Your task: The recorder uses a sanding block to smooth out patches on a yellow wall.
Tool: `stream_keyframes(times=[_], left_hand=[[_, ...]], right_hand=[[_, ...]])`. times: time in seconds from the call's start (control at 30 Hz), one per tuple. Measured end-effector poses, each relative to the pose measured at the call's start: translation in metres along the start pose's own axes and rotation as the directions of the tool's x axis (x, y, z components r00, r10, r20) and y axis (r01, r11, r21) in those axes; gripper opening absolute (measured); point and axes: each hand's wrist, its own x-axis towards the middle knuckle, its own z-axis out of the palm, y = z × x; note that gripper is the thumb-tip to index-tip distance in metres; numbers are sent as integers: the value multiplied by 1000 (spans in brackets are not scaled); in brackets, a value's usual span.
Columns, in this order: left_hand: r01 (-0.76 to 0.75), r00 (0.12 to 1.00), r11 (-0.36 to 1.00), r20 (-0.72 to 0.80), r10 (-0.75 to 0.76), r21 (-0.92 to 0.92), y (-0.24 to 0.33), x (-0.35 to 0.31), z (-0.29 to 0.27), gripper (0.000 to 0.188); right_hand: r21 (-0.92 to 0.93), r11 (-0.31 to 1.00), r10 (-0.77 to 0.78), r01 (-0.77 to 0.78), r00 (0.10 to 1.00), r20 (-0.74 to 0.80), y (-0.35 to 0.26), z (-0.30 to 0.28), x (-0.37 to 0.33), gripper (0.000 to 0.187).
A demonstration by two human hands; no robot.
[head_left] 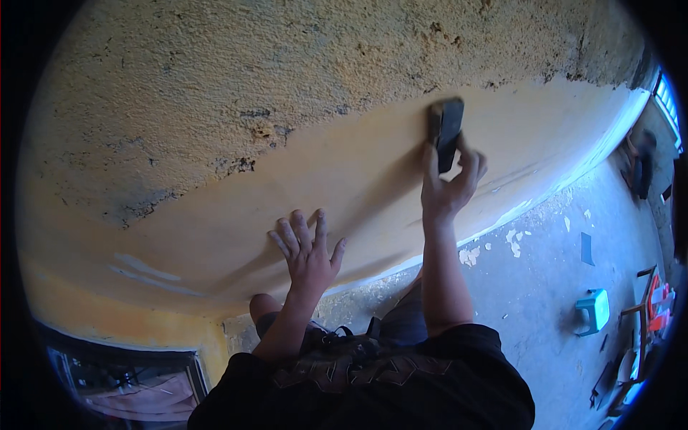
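Observation:
My right hand (453,179) grips a dark rectangular sanding block (448,127) between thumb and fingers. The block is up at the wall, just below where the smooth part meets the rough plaster; whether its face presses on the surface I cannot tell. To the left and lower, my left hand (308,252) is open with fingers spread, laid against the smooth yellowish wall (358,165) or just off it. Above that smooth band runs coarse, pitted plaster (215,72) with dark chipped spots along its ragged border.
Pale flakes (513,244) lie on the grey concrete floor (516,301) by the wall's foot. A turquoise stool (593,312) stands to the right, near a flat grey sheet (587,249) and cluttered furniture. Another person (640,168) is at the far right. A dark-framed window (136,387) is at lower left.

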Motion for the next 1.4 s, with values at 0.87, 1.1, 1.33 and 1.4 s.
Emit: stream_keyframes(times=[0.87,1.1,1.33,1.4], left_hand=[[23,999,930,37,-10,-366,-9,-12,-26,71],[54,912,911,-350,-212,-409,-74,-19,-43,59],[138,961,958,-199,-191,-251,-70,-10,-48,72],[138,977,953,-119,-175,-268,-67,-19,-47,74]], right_hand=[[116,993,-31,12,986,163,14,9,-117,51],[102,989,-120,111,988,95,-49,17,-48,52],[162,982,-126,97,976,176,-47,29,-122,53],[121,983,-156,140,979,129,-72,32,-76,52]])
